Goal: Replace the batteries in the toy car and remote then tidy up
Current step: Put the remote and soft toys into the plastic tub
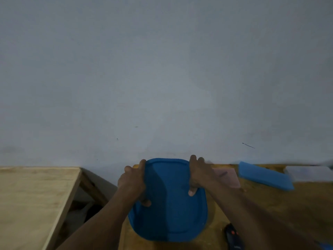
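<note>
A blue plastic lid (171, 204) covers a container on the brown table, near the wall. My left hand (134, 181) grips the lid's left edge, fingers over the rim and thumb on top. My right hand (199, 175) grips its right edge the same way, thumb pressed on the lid's top. A black remote (233, 238) with orange buttons lies on the table at the lower right, beside my right forearm. The toy car and any batteries are out of sight.
A blue foam block (264, 175) lies at the right near the wall, with a white box (309, 173) past it. A pinkish flat piece (229, 177) sits behind my right hand. A second wooden table (34, 201) stands at the left across a gap.
</note>
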A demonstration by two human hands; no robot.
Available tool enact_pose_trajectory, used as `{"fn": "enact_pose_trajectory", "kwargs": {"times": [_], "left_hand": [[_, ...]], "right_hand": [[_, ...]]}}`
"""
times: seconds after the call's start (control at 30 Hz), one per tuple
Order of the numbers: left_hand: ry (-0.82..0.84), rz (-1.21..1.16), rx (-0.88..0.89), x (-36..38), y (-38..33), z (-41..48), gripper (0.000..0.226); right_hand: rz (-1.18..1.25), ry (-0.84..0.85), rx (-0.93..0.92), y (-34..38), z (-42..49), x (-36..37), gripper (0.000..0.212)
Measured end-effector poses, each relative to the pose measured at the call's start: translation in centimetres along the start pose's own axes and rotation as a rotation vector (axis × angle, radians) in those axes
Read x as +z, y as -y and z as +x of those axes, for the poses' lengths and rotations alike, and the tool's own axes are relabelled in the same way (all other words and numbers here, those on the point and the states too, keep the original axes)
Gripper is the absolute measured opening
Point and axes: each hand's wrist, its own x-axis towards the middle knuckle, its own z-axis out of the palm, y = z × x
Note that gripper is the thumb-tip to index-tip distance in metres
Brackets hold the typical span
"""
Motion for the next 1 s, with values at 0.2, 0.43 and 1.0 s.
{"fn": "enact_pose_trajectory", "kwargs": {"times": [0.2,0.43,1.0], "left_hand": [[0.026,-0.029,-0.033,-0.5,-0.3,-0.3,0.096],[0.023,-0.125,-0.064,-0.7,0.4,-2.1,0.101],[-0.235,-0.447,0.088,-0.5,1.6,-6.8,0.1]], "right_hand": [[-0.082,-0.094,-0.011,0.0,-0.1,0.1,0.099],[0.164,-0.21,-0.03,0.4,-3.3,-0.1,0.092],[0.452,-0.334,-0.094,-2.2,-8.4,0.0,0.071]]}}
